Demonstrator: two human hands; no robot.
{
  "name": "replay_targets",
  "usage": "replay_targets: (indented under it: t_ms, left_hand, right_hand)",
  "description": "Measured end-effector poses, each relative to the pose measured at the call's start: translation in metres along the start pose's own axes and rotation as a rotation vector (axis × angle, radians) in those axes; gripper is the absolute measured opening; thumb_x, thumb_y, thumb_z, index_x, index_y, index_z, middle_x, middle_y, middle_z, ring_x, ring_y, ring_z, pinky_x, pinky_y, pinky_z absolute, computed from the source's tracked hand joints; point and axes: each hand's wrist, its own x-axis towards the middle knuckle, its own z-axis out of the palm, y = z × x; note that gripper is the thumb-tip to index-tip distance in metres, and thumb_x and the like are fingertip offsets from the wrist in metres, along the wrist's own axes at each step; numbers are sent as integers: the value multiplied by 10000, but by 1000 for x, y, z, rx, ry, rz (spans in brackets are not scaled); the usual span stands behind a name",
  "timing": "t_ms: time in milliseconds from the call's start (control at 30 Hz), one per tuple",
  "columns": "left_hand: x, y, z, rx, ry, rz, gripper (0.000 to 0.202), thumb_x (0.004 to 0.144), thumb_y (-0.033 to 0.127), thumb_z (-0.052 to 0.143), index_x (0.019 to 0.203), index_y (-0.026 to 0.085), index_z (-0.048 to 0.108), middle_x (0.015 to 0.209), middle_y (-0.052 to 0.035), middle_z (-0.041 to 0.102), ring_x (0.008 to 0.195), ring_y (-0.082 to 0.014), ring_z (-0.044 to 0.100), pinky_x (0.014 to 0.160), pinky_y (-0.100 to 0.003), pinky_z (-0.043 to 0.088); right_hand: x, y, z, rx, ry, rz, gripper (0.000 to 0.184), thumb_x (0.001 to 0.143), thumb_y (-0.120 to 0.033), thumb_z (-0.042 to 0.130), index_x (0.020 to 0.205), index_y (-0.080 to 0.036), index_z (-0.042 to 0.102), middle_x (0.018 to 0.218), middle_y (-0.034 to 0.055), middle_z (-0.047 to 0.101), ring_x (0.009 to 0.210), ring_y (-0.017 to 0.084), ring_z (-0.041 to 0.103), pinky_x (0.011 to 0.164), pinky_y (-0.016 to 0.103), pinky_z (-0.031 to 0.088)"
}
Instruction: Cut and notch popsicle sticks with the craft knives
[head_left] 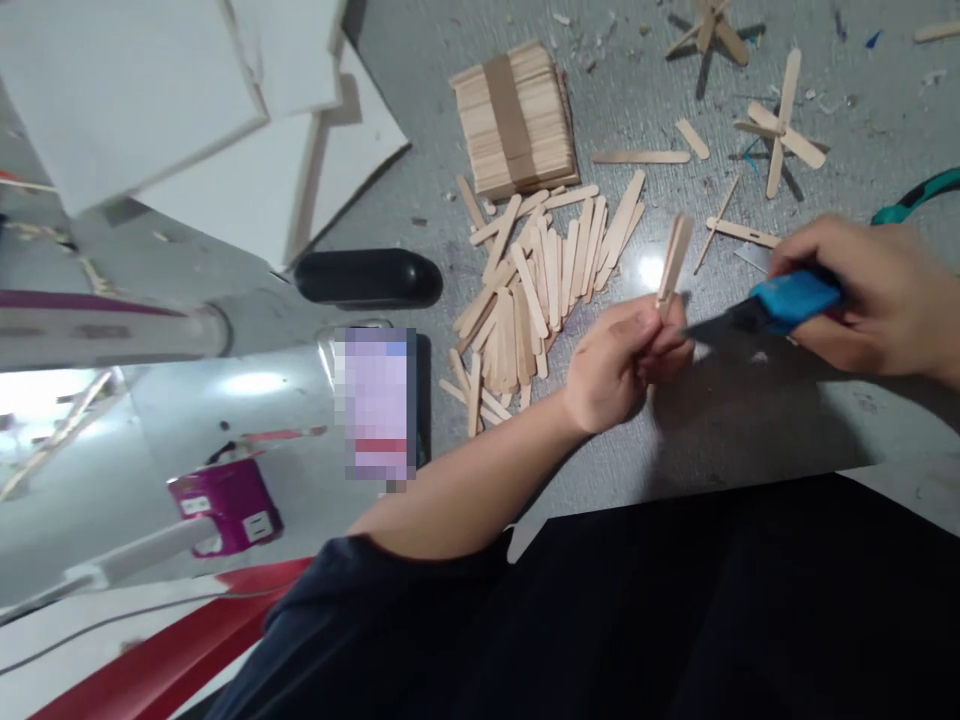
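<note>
My left hand [619,365] is closed, pinching some wooden craft sticks [676,255] that stand up from the fingertips. They look like a narrow stack; how many there are I cannot tell. My right hand [870,300] is closed around a blue-handled tool [796,298]. Its dark, tapering tip points left and meets or nearly meets the left fingertips; blur hides its exact kind. Left of my left hand, loose craft sticks [551,275] lie in a spread heap. Above my right hand lie a slotted stick [742,233] and a thin stick [720,215] crossing its end.
A banded bundle of craft sticks [514,120] lies behind the heap. Two star-shaped stick assemblies [782,135] are at upper right, near a green-handled tool [911,197]. Leftward are a black case [367,278], a phone [379,400], white boards [127,90] and a purple power block [244,505].
</note>
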Motion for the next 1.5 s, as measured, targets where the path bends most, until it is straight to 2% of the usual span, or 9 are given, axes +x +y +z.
replay_targets:
  t_ms: [133,267,400,500,600,700,900,1167,1500]
  left_hand:
    - [-12,4,3,-100,-354,-120,485,1141,562,700,814,241,541,600,84,373,474,-84,325,468,-253,231]
    - [-19,16,8,-133,-444,-402,545,1174,624,657,815,242,508,620,94,369,495,-78,286,491,-260,225]
    - [-19,20,11,-66,-441,-483,564,1161,656,675,818,230,540,623,94,379,507,-74,302,498,-259,242]
    - [-21,13,9,133,-269,-321,449,1182,582,673,975,184,689,654,77,445,526,-87,375,497,-258,280]
    - [-19,0,-1,402,-117,133,290,1127,425,799,1298,194,761,821,25,624,679,-109,570,621,-258,479]
    - [-12,-13,-14,504,-215,405,675,955,413,1009,1546,259,723,1150,-59,782,979,-174,759,858,-303,643]
    - [-4,-24,-26,532,-322,461,928,927,561,1036,1711,290,622,1245,-94,817,943,-177,776,817,-317,655]
    - [-8,-6,-19,1385,-237,550,624,961,573,991,1378,256,653,1391,-142,829,1323,-359,775,1097,-529,512]
    - [-3,-8,-19,1455,-305,472,685,971,638,922,1449,248,625,1612,-180,750,1501,-429,661,1202,-584,449]
  right_hand:
    - [-1,-25,18,491,268,199,262,1065,-366,778,1315,-289,788,828,-39,730,608,166,617,630,339,516]
    - [1,-35,29,870,158,131,287,1054,-479,874,1252,-272,850,809,-17,759,645,173,689,685,350,625]
    - [4,-35,25,877,89,372,204,1050,-417,904,984,-229,858,729,-11,728,556,125,621,551,276,568]
    - [10,-31,17,898,71,463,216,1003,-370,962,916,-221,831,700,-25,707,479,93,523,462,263,489]
    - [16,-24,10,966,18,458,283,945,-380,1030,899,-215,805,679,-33,691,464,77,499,441,250,452]
    - [18,-19,7,998,-72,418,316,933,-414,1045,918,-216,799,668,-38,690,462,75,507,434,241,434]
    - [18,-15,9,936,-122,437,332,940,-460,1016,953,-243,765,668,-55,663,484,97,498,471,277,459]
    - [25,-18,2,285,-305,483,246,962,-280,891,807,-241,705,749,12,713,735,219,663,726,387,511]
    - [24,-32,4,63,-199,555,229,966,-255,863,925,-273,639,889,52,738,918,325,743,907,505,603]
